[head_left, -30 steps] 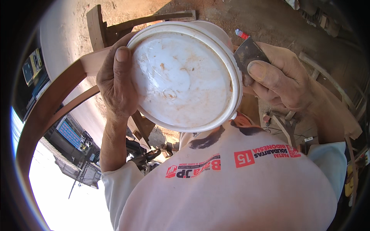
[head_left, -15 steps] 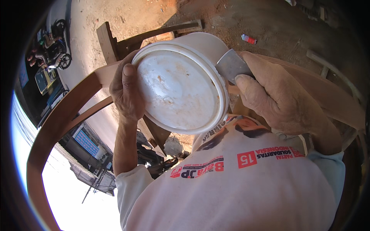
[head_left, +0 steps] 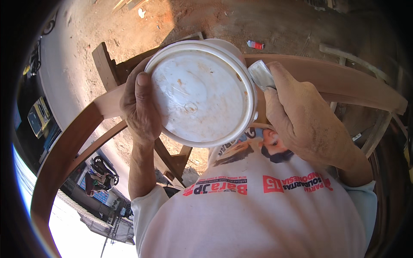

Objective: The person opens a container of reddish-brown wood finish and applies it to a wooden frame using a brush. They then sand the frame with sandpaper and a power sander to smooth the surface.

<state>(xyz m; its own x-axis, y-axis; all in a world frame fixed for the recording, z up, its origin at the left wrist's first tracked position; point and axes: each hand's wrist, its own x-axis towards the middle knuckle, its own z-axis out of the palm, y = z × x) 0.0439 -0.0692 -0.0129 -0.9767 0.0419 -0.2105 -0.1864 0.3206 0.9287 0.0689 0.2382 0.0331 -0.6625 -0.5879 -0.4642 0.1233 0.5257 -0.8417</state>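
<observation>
**White bucket held at your chest, metal blade at its rim**

Your left hand (head_left: pixel 138 105) grips a round white plastic bucket (head_left: pixel 201 92) by its left side. The fingers curl around the wall behind it, and the thumb lies flat across the lid's left edge. The lid faces the camera; it is smeared and stained with brownish marks and has a small moulded ring near its middle. The bucket is not set down on anything. You hold it up in the air, just above your chest, in front of your white printed T-shirt (head_left: pixel 258 215).

Your right hand (head_left: pixel 301 124) is closed around a flat grey metal blade (head_left: pixel 261 74), something like a scraper or putty knife. Only the blade's end shows past your thumb. It meets the right edge of the bucket, at the rim; whether it sits under the lid's lip cannot be told.

Behind the bucket runs a curved frame of reddish-brown wood (head_left: pixel 344 79), arching from the right edge round to the lower left. Below it lies sandy, dusty ground (head_left: pixel 185 19). A small red and white object (head_left: pixel 255 44) lies on that ground, above the wooden curve and to the right of the bucket.
</observation>
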